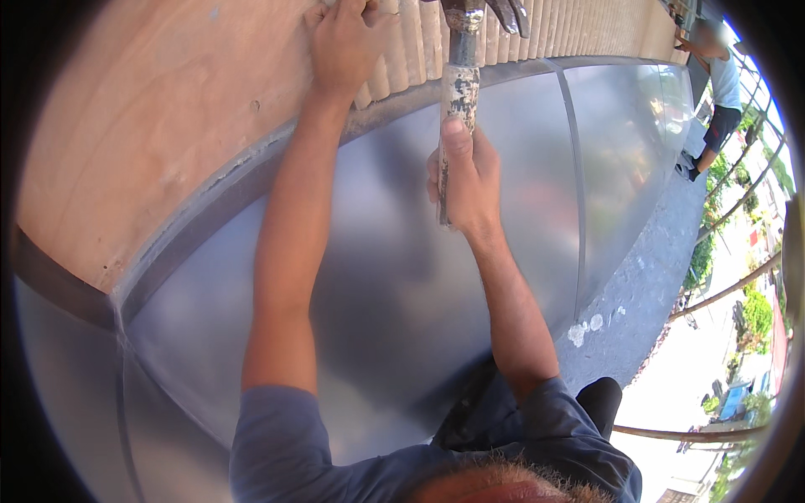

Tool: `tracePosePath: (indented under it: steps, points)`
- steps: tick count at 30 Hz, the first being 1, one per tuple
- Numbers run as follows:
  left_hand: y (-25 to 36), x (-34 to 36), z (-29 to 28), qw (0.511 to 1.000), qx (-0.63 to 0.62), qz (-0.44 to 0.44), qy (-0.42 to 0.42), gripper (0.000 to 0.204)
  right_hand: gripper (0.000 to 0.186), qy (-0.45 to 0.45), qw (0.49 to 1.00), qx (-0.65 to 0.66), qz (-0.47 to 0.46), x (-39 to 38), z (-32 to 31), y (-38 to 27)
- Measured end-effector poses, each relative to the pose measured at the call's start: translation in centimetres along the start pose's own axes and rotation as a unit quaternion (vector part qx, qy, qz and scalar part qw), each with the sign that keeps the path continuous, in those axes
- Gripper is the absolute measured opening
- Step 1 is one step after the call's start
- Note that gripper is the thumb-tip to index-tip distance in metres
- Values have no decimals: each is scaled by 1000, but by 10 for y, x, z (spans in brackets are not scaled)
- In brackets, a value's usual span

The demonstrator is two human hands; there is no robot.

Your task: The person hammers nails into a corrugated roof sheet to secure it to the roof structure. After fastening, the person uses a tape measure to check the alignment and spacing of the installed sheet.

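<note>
My right hand (471, 176) is wrapped around the handle of a claw hammer (462, 88), its thumb lying along the grip. The handle is covered in chipped white paint, and the metal head points up at the top edge, partly cut off. My left hand (345, 52) is raised against a smooth brown wood panel (184, 109), beside a row of ribbed wood strips (524, 38). Its fingers are curled together at the top edge of the picture; whatever they pinch is too small or hidden to make out.
Below the wood, a dark frame edge (210, 201) borders shiny grey panels (377, 277). A grey ledge (625, 310) runs along the right, with a drop beyond it. Thin poles (725, 289) cross the open side. Another person (723, 84) stands at the far right end.
</note>
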State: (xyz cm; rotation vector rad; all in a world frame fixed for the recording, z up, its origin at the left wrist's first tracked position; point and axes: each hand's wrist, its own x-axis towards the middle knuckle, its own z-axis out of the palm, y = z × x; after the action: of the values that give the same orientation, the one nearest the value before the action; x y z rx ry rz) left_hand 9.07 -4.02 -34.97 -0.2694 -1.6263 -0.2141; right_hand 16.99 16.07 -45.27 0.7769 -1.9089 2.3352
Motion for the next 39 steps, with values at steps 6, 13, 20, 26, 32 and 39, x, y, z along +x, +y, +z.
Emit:
tracePosePath:
  steps: [6,13,20,26,32,39]
  points:
    - [-8,1,-5,1000,2,-19,-9,32,75,-19,999,-1,27,1,1,-6]
    - [-1,3,-7,999,26,41,-18,29,74,-1,999,2,35,-2,-8,-13]
    - [-13,18,-34,992,-39,63,-98,19,73,22,998,55,8,-41,-3,-28]
    - [-6,65,-78,960,60,240,-128,9,70,40,995,84,-28,-34,17,-24]
    - [-16,59,-75,965,42,228,-121,11,59,-15,993,86,81,-11,25,-17]
    - [-15,60,-73,966,33,225,-121,11,58,43,992,120,4,-22,33,-16]
